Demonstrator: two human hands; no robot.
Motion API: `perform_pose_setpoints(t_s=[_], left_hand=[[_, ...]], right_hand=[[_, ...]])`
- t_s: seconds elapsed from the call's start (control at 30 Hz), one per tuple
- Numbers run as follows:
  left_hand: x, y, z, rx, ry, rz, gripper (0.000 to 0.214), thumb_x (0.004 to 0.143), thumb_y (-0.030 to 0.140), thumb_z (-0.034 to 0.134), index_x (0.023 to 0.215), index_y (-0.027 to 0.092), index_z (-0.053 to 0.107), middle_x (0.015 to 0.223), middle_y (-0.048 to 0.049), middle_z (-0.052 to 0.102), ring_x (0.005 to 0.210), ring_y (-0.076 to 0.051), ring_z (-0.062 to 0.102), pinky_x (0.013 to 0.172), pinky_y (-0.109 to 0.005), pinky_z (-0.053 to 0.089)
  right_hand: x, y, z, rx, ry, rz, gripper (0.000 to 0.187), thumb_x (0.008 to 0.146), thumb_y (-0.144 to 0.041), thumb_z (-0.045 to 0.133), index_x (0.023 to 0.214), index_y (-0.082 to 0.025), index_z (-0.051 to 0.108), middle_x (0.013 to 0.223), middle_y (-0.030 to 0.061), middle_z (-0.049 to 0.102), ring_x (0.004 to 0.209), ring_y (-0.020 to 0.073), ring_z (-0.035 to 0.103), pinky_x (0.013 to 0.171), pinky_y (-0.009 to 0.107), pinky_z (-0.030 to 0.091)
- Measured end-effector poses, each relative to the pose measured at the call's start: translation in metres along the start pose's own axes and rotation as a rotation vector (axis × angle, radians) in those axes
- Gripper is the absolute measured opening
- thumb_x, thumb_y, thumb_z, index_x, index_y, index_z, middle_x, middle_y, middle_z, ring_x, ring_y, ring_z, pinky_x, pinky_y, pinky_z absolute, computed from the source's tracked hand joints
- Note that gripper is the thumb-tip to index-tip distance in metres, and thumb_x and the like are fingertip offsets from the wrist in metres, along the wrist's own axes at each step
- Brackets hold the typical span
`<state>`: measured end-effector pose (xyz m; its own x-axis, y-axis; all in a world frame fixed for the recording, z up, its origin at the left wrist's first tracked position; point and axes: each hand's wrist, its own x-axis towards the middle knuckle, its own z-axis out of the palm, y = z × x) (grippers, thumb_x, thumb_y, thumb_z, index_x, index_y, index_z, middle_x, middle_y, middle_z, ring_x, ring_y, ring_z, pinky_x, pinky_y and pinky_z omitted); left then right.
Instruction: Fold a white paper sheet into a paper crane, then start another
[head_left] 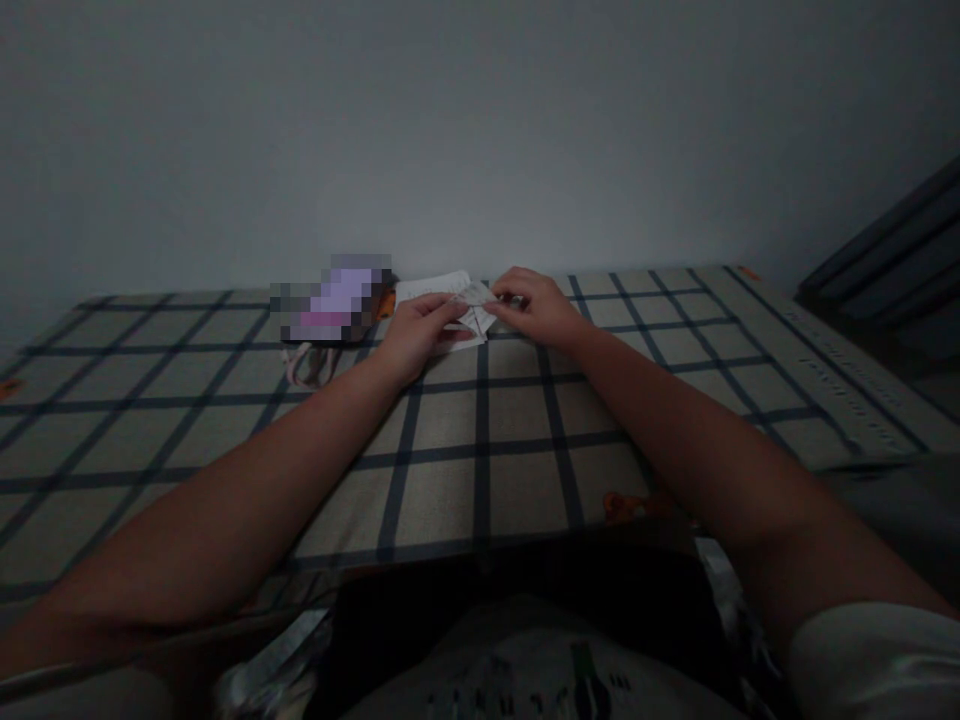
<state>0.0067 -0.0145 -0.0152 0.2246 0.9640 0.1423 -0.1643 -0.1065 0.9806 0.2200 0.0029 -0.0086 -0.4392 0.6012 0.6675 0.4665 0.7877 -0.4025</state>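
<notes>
Both of my hands meet over a small folded piece of white paper [475, 311] near the far edge of the table. My left hand [417, 333] pinches its left side between thumb and fingers. On the other side, the thumb and fingertips of my right hand [536, 306] grip the paper's right edge. Crease lines cross the folded piece, and its exact shape is hard to make out in the dim light. Behind and under it lies another white sheet [431, 287] with faint marks, partly covered by my left hand.
A phone-like device with a blurred lilac screen [343, 297] stands left of my hands, a pale cord [307, 366] looped before it. A checked cloth [450, 490] covers the table, which meets a grey wall [480, 130]. Dark slatted panels [892, 260] stand at right.
</notes>
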Motion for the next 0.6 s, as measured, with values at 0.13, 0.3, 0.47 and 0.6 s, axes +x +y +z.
perform_pose_setpoints(t_s=[0.13,0.3,0.47,0.6], left_hand=[[-0.0027,0.0006,0.0015,0.056,0.002,0.044,0.025,0.07,0.034,0.083,0.086,0.015,0.076,0.089,-0.0049,0.073,0.077,-0.015,0.067,0.074,-0.028,0.06],[-0.0011,-0.0023,0.0,0.191,-0.013,0.103,0.043,0.072,0.023,0.079,0.114,0.018,0.072,0.093,-0.0038,0.073,0.071,-0.012,0.063,0.068,-0.025,0.054],[0.0006,-0.0054,-0.0028,0.249,-0.009,0.116,0.04,0.073,0.025,0.08,0.111,0.017,0.074,0.089,-0.0042,0.073,0.068,-0.013,0.061,0.065,-0.023,0.049],[-0.0043,-0.0004,0.0,0.233,-0.008,0.078,0.037,0.072,0.038,0.082,0.102,0.017,0.078,0.09,-0.0049,0.073,0.071,-0.015,0.062,0.07,-0.028,0.053]], right_hand=[[-0.001,0.0016,0.0006,0.004,-0.049,0.069,0.029,0.089,-0.045,0.062,0.086,-0.017,0.069,0.085,0.0067,0.067,0.078,0.0176,0.057,0.072,0.031,0.044],[-0.0019,-0.0039,0.0009,0.027,-0.106,0.161,0.024,0.089,-0.033,0.059,0.094,-0.015,0.073,0.08,0.0047,0.07,0.071,0.0151,0.056,0.068,0.028,0.041],[-0.0016,-0.0058,0.0021,0.03,-0.09,0.164,0.023,0.087,-0.032,0.059,0.092,-0.015,0.073,0.079,0.0049,0.07,0.071,0.0152,0.057,0.068,0.028,0.042],[-0.0017,-0.0047,0.0025,0.096,-0.059,0.168,0.025,0.086,-0.035,0.061,0.093,-0.015,0.073,0.083,0.0061,0.071,0.075,0.0165,0.059,0.07,0.029,0.044]])
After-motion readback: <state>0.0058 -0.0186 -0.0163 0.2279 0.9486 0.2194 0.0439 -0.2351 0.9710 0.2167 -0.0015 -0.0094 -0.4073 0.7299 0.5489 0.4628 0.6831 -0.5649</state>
